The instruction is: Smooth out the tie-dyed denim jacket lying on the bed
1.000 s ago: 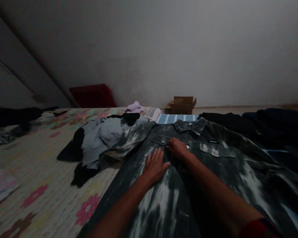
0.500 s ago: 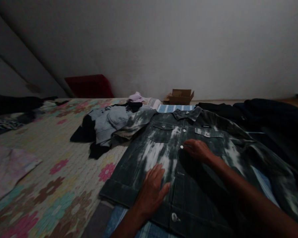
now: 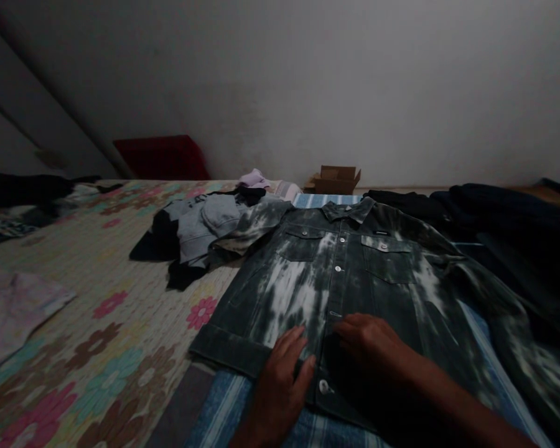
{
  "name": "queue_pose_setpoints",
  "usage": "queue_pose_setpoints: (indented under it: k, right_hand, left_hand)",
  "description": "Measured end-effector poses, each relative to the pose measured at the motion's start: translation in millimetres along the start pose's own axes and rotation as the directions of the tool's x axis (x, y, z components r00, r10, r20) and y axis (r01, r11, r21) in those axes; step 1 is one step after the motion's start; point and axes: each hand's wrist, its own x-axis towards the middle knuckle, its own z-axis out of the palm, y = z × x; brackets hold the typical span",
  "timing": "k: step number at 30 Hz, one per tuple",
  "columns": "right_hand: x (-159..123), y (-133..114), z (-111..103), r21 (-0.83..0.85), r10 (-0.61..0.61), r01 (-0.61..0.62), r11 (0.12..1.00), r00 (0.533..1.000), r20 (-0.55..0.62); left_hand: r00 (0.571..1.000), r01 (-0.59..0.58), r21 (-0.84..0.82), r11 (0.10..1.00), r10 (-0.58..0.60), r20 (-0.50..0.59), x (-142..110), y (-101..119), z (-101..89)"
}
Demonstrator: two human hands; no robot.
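A dark bleached denim jacket (image 3: 354, 274) lies spread face up on a blue striped cloth (image 3: 256, 410), buttoned down the front. My left hand (image 3: 282, 379) rests flat on its lower left panel near the hem, fingers stretched out. My right hand (image 3: 368, 339) lies on the button placket just right of it, fingers curled down onto the cloth beside a button (image 3: 323, 386).
A pile of grey and black clothes (image 3: 196, 233) lies left of the jacket on a floral bedsheet (image 3: 98, 336). Dark garments (image 3: 494, 218) are heaped at the right. A cardboard box (image 3: 336, 180), a red cushion (image 3: 161, 157) and a pink cloth (image 3: 14, 308) sit around.
Both hands have slid down the jacket front from the chest pockets to the hem. The view has pulled back, showing the whole jacket.
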Motion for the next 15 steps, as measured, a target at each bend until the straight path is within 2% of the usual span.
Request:
queue_pose_setpoints:
  k: [3, 6, 8, 10, 15]
  right_hand:
    - [-13.2, -15.8, 15.3, -0.016, -0.076, 0.075, 0.997, 0.995, -0.059]
    - [-22.2, -32.0, 45.4, -0.137, -0.198, 0.171, 0.976, 0.955, -0.222]
    - [-24.0, -40.0, 67.8, -0.269, -0.252, 0.154, 0.951, 0.891, -0.379]
    - [-22.6, -45.1, 86.6, -0.369, -0.258, 0.062, 0.927, 0.820, -0.512]
    - [-10.8, -53.1, 111.8, -0.452, -0.260, -0.148, 0.879, 0.645, -0.718]
  left_hand:
    - [0.998, -0.017, -0.012, 1.000, 0.016, -0.067, -5.8, 6.8, -5.2]
    - [0.992, -0.032, -0.030, 0.999, 0.028, -0.123, -10.7, 9.9, -10.2]
    - [0.988, -0.040, -0.043, 0.998, 0.032, -0.154, -13.3, 9.6, -12.3]
    - [0.987, -0.043, -0.057, 0.997, 0.033, -0.156, -15.4, 7.6, -13.1]
    - [0.992, -0.026, -0.133, 0.991, 0.009, -0.127, -21.3, -0.9, -9.1]
